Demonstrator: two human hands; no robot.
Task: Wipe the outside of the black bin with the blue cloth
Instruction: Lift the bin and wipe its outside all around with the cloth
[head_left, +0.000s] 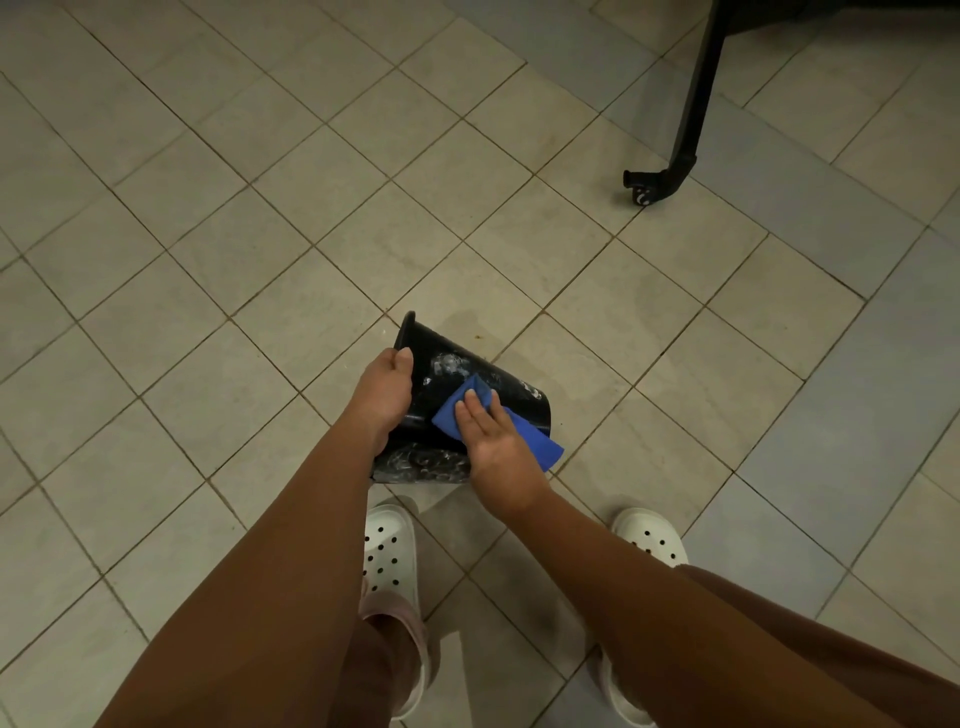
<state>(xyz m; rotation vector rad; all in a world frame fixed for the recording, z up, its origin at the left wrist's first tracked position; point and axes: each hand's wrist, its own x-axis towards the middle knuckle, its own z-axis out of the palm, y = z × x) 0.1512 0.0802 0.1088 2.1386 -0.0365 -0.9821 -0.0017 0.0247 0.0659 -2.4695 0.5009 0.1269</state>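
White perforated clogs (389, 551) mark the near edge of the view, both forearms reaching forward over them to the work. Left hand (382, 395): clamped on the wide left end of the black bin (506, 392), thumb on the outer wall and fingers hidden behind the edge. Right hand (498, 441): fingers straight and together, pressing the folded blue cloth (449, 415) flat against the wall, with a tail of cloth trailing out beneath the palm. The bin is directly ahead of the person, tipped on its side between the two hands; whether it rests on the floor cannot be told. Its long axis appears to run left to right, with the lipped wide end at the left hand and the narrower end to the right. Whitish smears (449, 364) lie on the wall just beyond the cloth, on the far-left side of the right hand, so the next stroke probably runs away from the body along this axis. Beyond: beige tiled floor (311, 208); far right, a black furniture leg (691, 119) ending in a caster (641, 189).
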